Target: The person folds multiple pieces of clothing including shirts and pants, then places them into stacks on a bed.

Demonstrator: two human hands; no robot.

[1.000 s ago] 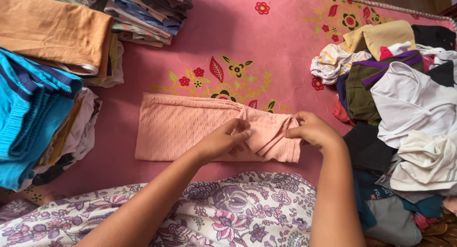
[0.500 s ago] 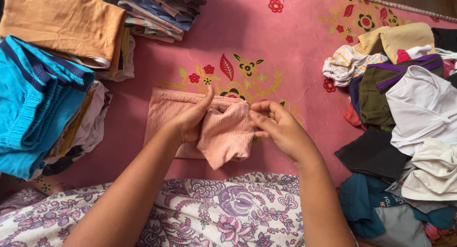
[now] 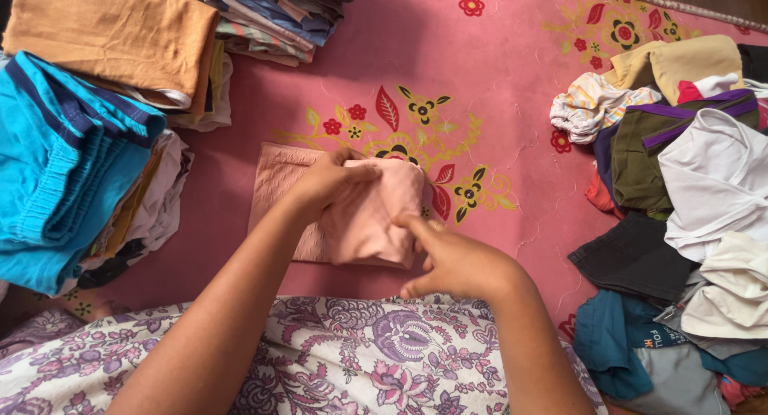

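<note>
A salmon-pink textured garment (image 3: 368, 215) lies folded on the pink floral sheet (image 3: 496, 87) in front of me. My left hand (image 3: 324, 183) grips the top of the folded-over part near the garment's middle. My right hand (image 3: 452, 259) pinches the lower right edge of that same fold with thumb and fingers. The left portion of the garment lies flat under my left hand.
Stacks of folded clothes sit at the left: a turquoise pile (image 3: 64, 167), an orange piece (image 3: 112, 35) and a striped stack (image 3: 272, 15). A loose heap of unfolded clothes (image 3: 688, 183) fills the right side. My floral-print lap (image 3: 360, 359) is at the bottom.
The right end of the pink garment has been folded leftward over its middle. Both hands moved left with it, and the bundle now lies shorter and thicker.
</note>
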